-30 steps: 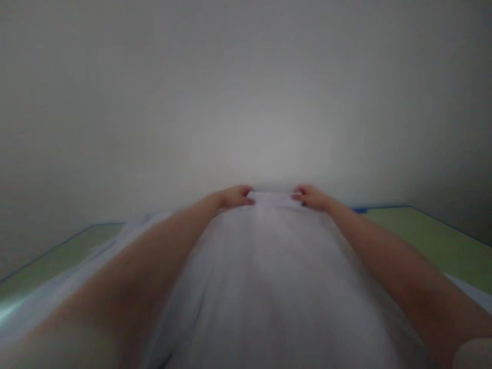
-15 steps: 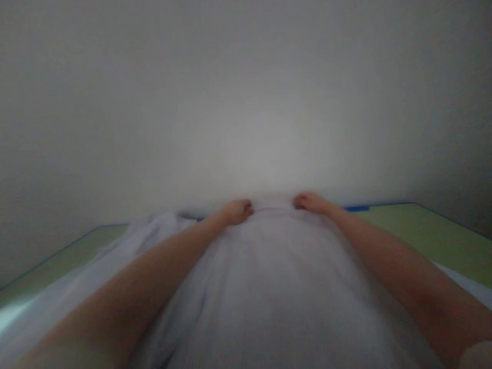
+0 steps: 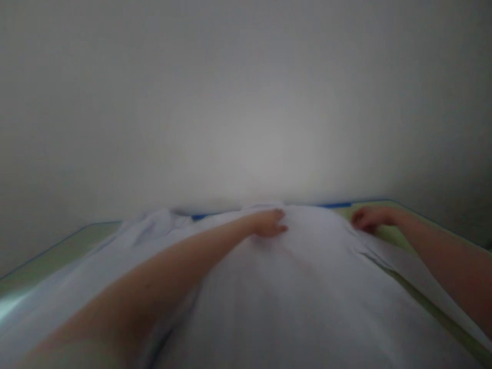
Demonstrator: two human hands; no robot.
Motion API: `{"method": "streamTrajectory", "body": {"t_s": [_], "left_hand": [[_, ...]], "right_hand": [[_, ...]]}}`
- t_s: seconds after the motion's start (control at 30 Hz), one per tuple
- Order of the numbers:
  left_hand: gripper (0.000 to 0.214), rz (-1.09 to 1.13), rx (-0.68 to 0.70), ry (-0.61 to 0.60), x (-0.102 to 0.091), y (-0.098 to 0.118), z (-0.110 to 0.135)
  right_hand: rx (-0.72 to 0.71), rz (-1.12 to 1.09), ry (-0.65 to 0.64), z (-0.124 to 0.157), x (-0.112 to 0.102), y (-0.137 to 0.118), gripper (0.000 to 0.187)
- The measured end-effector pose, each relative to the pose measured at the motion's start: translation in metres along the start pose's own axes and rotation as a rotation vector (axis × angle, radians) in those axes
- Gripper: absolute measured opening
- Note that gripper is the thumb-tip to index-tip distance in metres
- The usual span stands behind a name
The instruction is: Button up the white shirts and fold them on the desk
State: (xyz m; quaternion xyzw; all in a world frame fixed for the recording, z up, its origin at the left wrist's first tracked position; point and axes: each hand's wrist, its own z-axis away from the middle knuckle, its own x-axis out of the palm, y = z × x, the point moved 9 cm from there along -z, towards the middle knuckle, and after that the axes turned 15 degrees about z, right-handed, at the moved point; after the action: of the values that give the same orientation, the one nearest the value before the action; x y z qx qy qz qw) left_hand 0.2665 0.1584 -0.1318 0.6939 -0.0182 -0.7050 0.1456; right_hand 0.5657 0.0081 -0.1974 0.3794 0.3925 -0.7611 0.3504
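Note:
A large white garment [image 3: 277,287], seemingly a shirt, is spread out in front of me. My left hand [image 3: 270,223] lies on its upper middle, thumb and fingers apart, palm toward the cloth. At the upper right edge my right hand [image 3: 371,219] has its fingers curled together, pinching the cloth where a sleeve-like strip [image 3: 407,264] runs down to the right. My right fingertips are dark and partly hidden. Bunched folds [image 3: 154,225] of the white cloth rise at the far left. Blur hides finer detail.
Under the cloth is a green surface [image 3: 73,241] with a blue border. A brighter blue strip [image 3: 332,205] lies along its back edge. A plain grey wall [image 3: 246,102] stands right behind it. A bright patch [image 3: 11,306] glows at the lower left.
Both hands have let go of the cloth's top edge. My left hand has slid right and flattened on the cloth. My right hand has moved right to the sleeve side.

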Motion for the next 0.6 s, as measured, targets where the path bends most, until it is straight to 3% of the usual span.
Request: {"method": "streamTrajectory", "body": {"t_s": [0.13,0.23,0.33,0.43,0.6], "left_hand": [[0.074,0.028,0.031,-0.029,0.027,0.041,-0.035],[0.075,0.034,0.007,0.034,0.035,0.051,-0.056],[0.075,0.029,-0.016,0.055,0.043,0.051,-0.071],[0.076,0.033,-0.083,0.04,0.053,0.041,-0.083],[0.074,0.01,-0.087,0.098,0.058,0.033,-0.093]], "right_hand": [[-0.019,-0.065,-0.012,0.053,0.014,0.002,0.047],[0.03,0.158,0.211,0.081,0.012,-0.011,0.056],[0.082,0.491,0.459,0.108,0.018,-0.03,0.054],[0.132,0.645,0.504,0.131,0.04,-0.032,0.046],[0.271,0.722,0.49,0.174,0.059,0.016,0.046]]}}
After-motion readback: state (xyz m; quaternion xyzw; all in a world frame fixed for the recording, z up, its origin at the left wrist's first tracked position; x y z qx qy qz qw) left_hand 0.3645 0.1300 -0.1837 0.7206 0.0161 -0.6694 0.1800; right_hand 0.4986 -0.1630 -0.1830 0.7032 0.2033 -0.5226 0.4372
